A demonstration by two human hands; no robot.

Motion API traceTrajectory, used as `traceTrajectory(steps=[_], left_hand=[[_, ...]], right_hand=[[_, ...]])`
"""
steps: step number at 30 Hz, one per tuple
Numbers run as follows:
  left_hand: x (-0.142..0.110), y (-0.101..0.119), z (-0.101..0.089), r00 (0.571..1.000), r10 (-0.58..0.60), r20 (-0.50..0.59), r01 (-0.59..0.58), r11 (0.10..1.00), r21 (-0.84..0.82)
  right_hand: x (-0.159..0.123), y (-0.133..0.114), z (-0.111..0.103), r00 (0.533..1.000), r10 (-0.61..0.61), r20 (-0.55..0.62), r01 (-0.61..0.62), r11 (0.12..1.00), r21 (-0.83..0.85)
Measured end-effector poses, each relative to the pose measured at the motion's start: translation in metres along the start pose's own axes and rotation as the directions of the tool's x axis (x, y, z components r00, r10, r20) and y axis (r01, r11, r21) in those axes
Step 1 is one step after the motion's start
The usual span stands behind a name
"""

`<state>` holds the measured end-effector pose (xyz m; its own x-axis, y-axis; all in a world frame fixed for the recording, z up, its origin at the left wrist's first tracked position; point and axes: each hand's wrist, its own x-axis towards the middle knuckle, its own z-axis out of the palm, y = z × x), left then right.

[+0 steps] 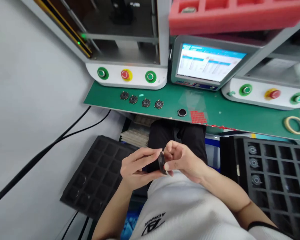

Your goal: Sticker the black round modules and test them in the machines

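My left hand and my right hand meet in front of my chest, both pinching a small black round part with a red mark on its edge. Fingers cover much of the part, so its face is hidden. Ahead on the green bench mat lie several similar round parts in a row. One plain black disc and a red grid sticker sheet sit to their right.
A black foam tray holding several round parts is at my right, and a dark foam tray is at my left. Beyond the mat stand machine panels with buttons, a screen, a red foam tray and a tape roll. Black cables cross the grey floor.
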<state>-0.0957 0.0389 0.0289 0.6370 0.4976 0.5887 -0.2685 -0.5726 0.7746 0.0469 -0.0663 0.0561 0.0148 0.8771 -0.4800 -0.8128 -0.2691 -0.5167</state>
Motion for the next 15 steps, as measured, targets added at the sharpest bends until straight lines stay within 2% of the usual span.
traceTrajectory(steps=[2,4,7,9,10,12,13,15], left_hand=[[0.002,-0.003,0.006,0.991,-0.131,-0.019,0.125,0.972,-0.197],[0.007,-0.002,0.014,0.945,-0.326,0.021,0.303,0.85,-0.43],[0.015,0.005,0.025,0.799,-0.567,0.201,0.527,0.498,-0.689],[0.021,0.01,0.033,0.707,-0.636,0.308,0.587,0.287,-0.757],[0.024,0.012,0.037,0.672,-0.656,0.343,0.603,0.215,-0.768],[0.028,0.016,0.046,0.622,-0.678,0.391,0.626,0.131,-0.769],[0.03,0.017,0.05,0.614,-0.683,0.395,0.63,0.123,-0.767],[0.033,0.02,0.056,0.617,-0.7,0.36,0.632,0.168,-0.757]], right_hand=[[-0.001,-0.003,-0.004,0.999,-0.04,0.001,0.04,0.999,0.008],[-0.004,-0.007,-0.009,0.994,-0.11,-0.023,0.11,0.993,0.029],[-0.01,-0.013,-0.017,0.962,-0.244,-0.119,0.249,0.968,0.022],[-0.014,-0.014,-0.02,0.924,-0.333,-0.189,0.335,0.942,-0.023],[-0.016,-0.014,-0.021,0.903,-0.373,-0.213,0.371,0.927,-0.049],[-0.019,-0.012,-0.023,0.864,-0.444,-0.238,0.432,0.896,-0.101],[-0.021,-0.01,-0.023,0.845,-0.476,-0.243,0.459,0.879,-0.125],[-0.022,-0.007,-0.025,0.812,-0.531,-0.24,0.504,0.847,-0.17]])
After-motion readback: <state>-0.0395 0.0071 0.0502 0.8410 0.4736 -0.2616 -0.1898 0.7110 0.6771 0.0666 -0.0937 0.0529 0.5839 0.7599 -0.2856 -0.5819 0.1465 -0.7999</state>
